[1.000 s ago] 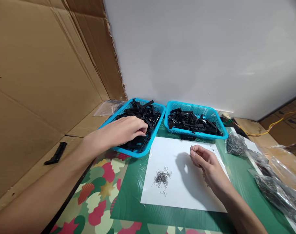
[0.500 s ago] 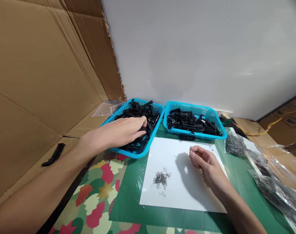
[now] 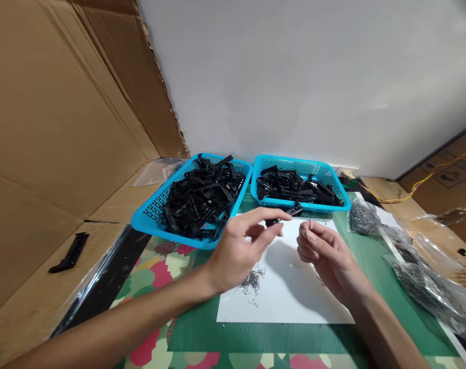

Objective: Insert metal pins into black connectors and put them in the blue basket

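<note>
My left hand (image 3: 242,246) is over the white sheet (image 3: 287,307), thumb and fingers closed on a black plastic part (image 3: 272,222), mostly hidden by the fingers. Facing it, my right hand (image 3: 325,253) pinches a small thin metal piece (image 3: 310,222) whose tip sticks up above the fingertips. A tangled pile of small bent wire clips (image 3: 252,282) lies on the sheet, partly behind my left hand. Another black part (image 3: 295,209) shows just beyond my left fingertips, by the front of the right basket.
Two blue baskets, a left one (image 3: 146,221) and a right one (image 3: 342,205), hold black plastic parts. One black part (image 3: 69,253) lies on cardboard at left. Plastic bags of small metal pieces (image 3: 365,218) and a yellow cable (image 3: 413,192) are at right. Cardboard (image 3: 64,102) walls the left side.
My left hand has come out of the left basket with a black plastic part and moved right, close to my right hand. My right hand still pinches the small metal piece.
</note>
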A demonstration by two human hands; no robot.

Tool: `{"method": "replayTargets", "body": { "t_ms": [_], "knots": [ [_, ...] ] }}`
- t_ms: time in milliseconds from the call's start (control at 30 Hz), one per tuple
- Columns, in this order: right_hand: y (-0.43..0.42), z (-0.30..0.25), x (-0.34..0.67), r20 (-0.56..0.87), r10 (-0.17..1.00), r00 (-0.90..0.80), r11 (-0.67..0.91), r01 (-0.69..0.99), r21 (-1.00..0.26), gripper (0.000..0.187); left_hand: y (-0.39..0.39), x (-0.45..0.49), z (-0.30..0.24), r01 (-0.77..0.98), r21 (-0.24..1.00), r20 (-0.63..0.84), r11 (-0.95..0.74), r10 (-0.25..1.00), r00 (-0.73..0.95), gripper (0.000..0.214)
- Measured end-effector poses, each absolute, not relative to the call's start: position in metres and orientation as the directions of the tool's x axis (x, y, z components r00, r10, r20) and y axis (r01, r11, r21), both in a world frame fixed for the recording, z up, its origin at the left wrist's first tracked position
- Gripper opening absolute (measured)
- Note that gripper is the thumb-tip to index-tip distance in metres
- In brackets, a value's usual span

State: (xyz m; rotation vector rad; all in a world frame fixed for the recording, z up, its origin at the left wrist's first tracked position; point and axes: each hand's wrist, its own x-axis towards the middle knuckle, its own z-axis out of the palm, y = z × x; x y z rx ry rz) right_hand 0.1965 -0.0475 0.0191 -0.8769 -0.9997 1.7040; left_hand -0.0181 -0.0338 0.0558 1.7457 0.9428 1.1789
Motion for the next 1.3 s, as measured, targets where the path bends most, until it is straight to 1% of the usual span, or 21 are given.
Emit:
{"method": "replayTargets", "body": {
  "t_ms": [67, 133, 200, 300, 367, 433, 500, 600, 733, 800, 933, 1000, 1067, 1167, 1200, 1267, 1300],
  "knots": [
    [-0.048, 0.019, 0.197, -0.092, 0.947, -0.307, -0.199, -0.338, -0.92, 0.029, -0.039, -0.005, 0.04, 0.066, 0.95, 0.268, -0.306, 0.904, 0.333, 0.014],
    [-0.049, 0.018, 0.197, -0.095, 0.943, -0.32, -0.193, -0.29, -0.937, 0.028, -0.041, 0.0, 0.03, 0.04, 0.958, 0.249, -0.282, 0.897, 0.364, 0.013],
    [-0.05, 0.016, 0.196, -0.116, 0.936, -0.333, -0.206, -0.248, -0.947, 0.028, -0.04, -0.001, 0.025, 0.041, 0.949, 0.272, -0.311, 0.881, 0.387, 0.013],
    [-0.052, 0.014, 0.193, -0.155, 0.918, -0.366, -0.255, -0.243, -0.936, 0.03, -0.038, -0.003, 0.021, 0.054, 0.918, 0.34, -0.394, 0.848, 0.406, 0.012],
    [-0.053, 0.013, 0.19, -0.187, 0.9, -0.393, -0.301, -0.252, -0.92, 0.031, -0.037, -0.004, 0.018, 0.061, 0.904, 0.367, -0.423, 0.842, 0.396, 0.008],
    [-0.054, 0.014, 0.187, -0.213, 0.894, -0.394, -0.326, -0.247, -0.912, 0.032, -0.036, -0.004, 0.015, 0.061, 0.909, 0.366, -0.413, 0.86, 0.356, 0.006],
    [-0.055, 0.015, 0.185, -0.212, 0.912, -0.352, -0.304, -0.228, -0.925, 0.032, -0.035, -0.004, 0.011, 0.054, 0.931, 0.329, -0.36, 0.896, 0.298, 0.009],
    [-0.056, 0.015, 0.183, -0.158, 0.961, -0.227, -0.199, -0.169, -0.965, 0.031, -0.033, -0.004, 0.009, 0.019, 0.967, 0.241, -0.255, 0.935, 0.259, 0.016],
    [-0.057, 0.014, 0.179, -0.086, 0.99, -0.11, -0.099, -0.117, -0.988, 0.032, -0.031, -0.003, 0.008, -0.088, 0.99, 0.129, -0.107, 0.945, 0.302, 0.025],
    [-0.057, 0.012, 0.178, -0.045, 0.995, -0.085, -0.051, -0.077, -0.996, 0.028, -0.031, -0.002, 0.007, -0.127, 0.991, 0.082, -0.042, 0.941, 0.327, 0.028],
    [-0.06, 0.011, 0.181, 0.059, 0.998, -0.031, 0.061, 0.067, -0.996, 0.02, -0.032, -0.004, 0.006, -0.132, 0.991, 0.029, 0.025, 0.921, 0.388, 0.026],
    [-0.06, 0.011, 0.185, 0.092, 0.996, 0.008, 0.091, 0.134, -0.987, 0.019, -0.033, -0.006, 0.005, -0.114, 0.993, 0.021, 0.029, 0.91, 0.415, 0.026],
    [-0.059, 0.011, 0.191, 0.105, 0.991, 0.079, 0.089, 0.18, -0.98, 0.02, -0.033, -0.007, 0.005, -0.071, 0.997, 0.036, -0.007, 0.91, 0.414, 0.031],
    [-0.054, 0.011, 0.202, 0.094, 0.973, 0.209, 0.052, 0.198, -0.979, 0.026, -0.033, -0.007, 0.003, 0.03, 0.997, 0.056, -0.072, 0.927, 0.372, 0.025],
    [-0.052, 0.011, 0.205, 0.084, 0.969, 0.233, 0.039, 0.189, -0.981, 0.027, -0.033, -0.007, 0.003, 0.052, 0.995, 0.059, -0.083, 0.933, 0.356, 0.028],
    [-0.047, 0.011, 0.211, 0.051, 0.971, 0.234, 0.01, 0.173, -0.985, 0.029, -0.033, -0.005, 0.002, 0.089, 0.991, 0.063, -0.099, 0.939, 0.338, 0.041],
    [-0.044, 0.011, 0.213, 0.032, 0.975, 0.219, -0.006, 0.17, -0.985, 0.03, -0.033, -0.004, 0.002, 0.11, 0.988, 0.065, -0.108, 0.939, 0.339, 0.039]
  ]
}}
